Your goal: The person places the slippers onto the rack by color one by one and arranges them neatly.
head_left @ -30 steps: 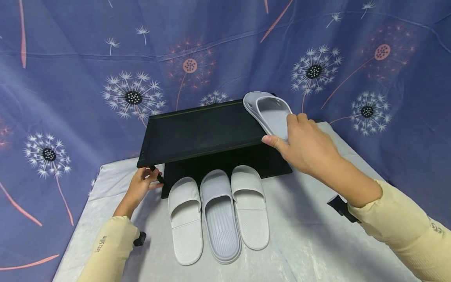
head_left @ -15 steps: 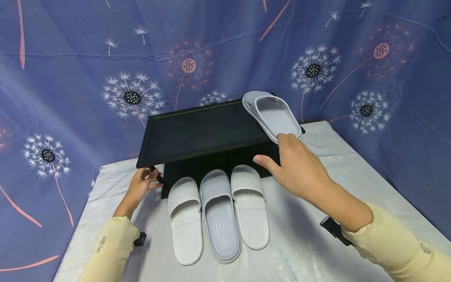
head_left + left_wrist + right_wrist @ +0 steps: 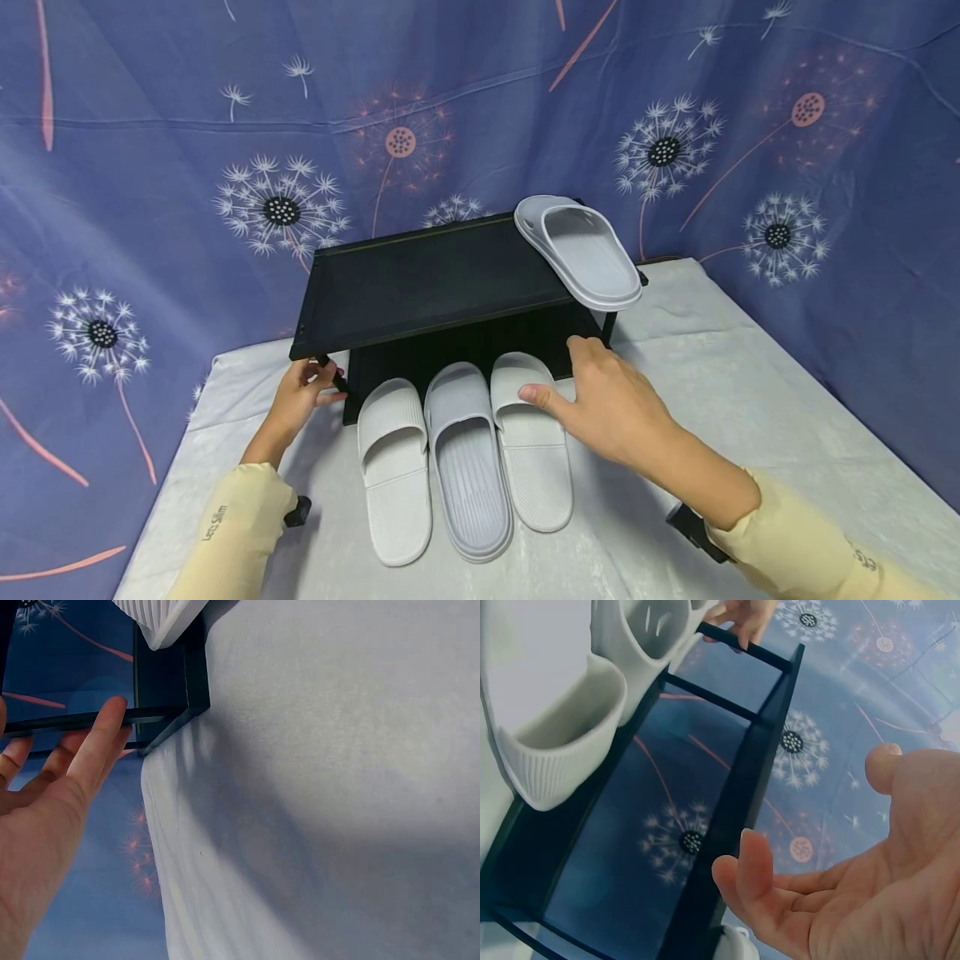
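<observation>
A black two-tier shoe rack (image 3: 420,283) stands at the back of the cloth-covered surface. My left hand (image 3: 294,402) holds its left front post, with fingers on both sides of the bar (image 3: 154,714) in the left wrist view. On the upper shelf's right end lies a grey slipper (image 3: 600,265), its heel over the front edge. My right hand (image 3: 618,408) is beside and partly in front of the right white slipper (image 3: 536,492), fingers loosely bent around nothing. Left of that slipper lie a grey slipper (image 3: 472,492) and another white slipper (image 3: 396,508), toes toward the rack.
A whitish cloth (image 3: 712,400) covers the work surface. A blue curtain with dandelion prints (image 3: 487,100) hangs right behind the rack. The toes of the three front slippers reach the lower shelf (image 3: 588,337).
My right hand has let go of the grey slipper on the upper shelf and moved down and left toward the right white slipper. My left hand keeps its place on the post.
</observation>
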A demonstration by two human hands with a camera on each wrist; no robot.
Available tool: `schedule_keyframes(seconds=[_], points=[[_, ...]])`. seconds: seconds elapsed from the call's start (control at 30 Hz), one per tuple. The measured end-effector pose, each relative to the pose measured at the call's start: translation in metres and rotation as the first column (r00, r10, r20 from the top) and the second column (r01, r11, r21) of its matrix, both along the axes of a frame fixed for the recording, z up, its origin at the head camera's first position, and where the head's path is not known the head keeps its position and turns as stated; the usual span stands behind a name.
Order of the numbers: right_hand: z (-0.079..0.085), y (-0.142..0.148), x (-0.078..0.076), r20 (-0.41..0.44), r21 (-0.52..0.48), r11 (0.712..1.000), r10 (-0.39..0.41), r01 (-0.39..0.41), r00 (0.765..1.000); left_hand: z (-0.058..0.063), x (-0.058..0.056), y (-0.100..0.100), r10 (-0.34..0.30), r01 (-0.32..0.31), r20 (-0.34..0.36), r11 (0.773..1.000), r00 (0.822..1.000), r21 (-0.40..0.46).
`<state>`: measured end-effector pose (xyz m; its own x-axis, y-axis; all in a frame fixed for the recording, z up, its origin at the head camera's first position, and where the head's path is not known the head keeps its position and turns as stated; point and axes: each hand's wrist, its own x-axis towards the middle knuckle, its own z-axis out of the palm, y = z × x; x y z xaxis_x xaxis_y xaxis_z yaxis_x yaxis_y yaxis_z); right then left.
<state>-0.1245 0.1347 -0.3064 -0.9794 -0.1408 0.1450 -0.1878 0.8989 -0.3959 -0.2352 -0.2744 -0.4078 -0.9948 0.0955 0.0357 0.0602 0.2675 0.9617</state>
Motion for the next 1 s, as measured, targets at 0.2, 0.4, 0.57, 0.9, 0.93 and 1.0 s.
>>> schedule_keyframes(seconds=[0.2, 0.4, 0.57, 0.9, 0.93, 1.0], points=[[-0.012, -0.006, 0.005, 0.007, 0.001, 1.0, 0.008, -0.008, 1.0, 0.009, 0.006, 0.005, -0.004, 0.004, -0.01, 1.0, 1.0, 0.003], [-0.027, -0.013, 0.007, 0.071, -0.002, 1.0, 0.014, -0.014, 0.997, 0.007, 0.005, 0.004, -0.003, 0.003, -0.013, 1.0, 1.0, -0.002], [-0.042, -0.016, 0.005, 0.129, -0.009, 1.0, 0.017, -0.016, 0.991, 0.006, 0.005, 0.004, -0.003, 0.003, -0.008, 1.0, 1.0, -0.002], [-0.066, -0.023, 0.008, 0.205, -0.028, 0.999, 0.023, -0.017, 0.979, 0.007, 0.006, 0.005, -0.002, 0.002, 0.0, 1.0, 1.0, -0.012], [-0.067, -0.024, 0.008, 0.21, -0.03, 0.999, 0.025, -0.019, 0.977, 0.007, 0.006, 0.005, -0.003, 0.003, 0.0, 1.0, 1.0, -0.013], [-0.071, -0.026, 0.009, 0.222, -0.038, 0.999, 0.031, -0.023, 0.974, 0.008, 0.006, 0.006, -0.002, 0.002, 0.001, 1.0, 1.0, -0.009]])
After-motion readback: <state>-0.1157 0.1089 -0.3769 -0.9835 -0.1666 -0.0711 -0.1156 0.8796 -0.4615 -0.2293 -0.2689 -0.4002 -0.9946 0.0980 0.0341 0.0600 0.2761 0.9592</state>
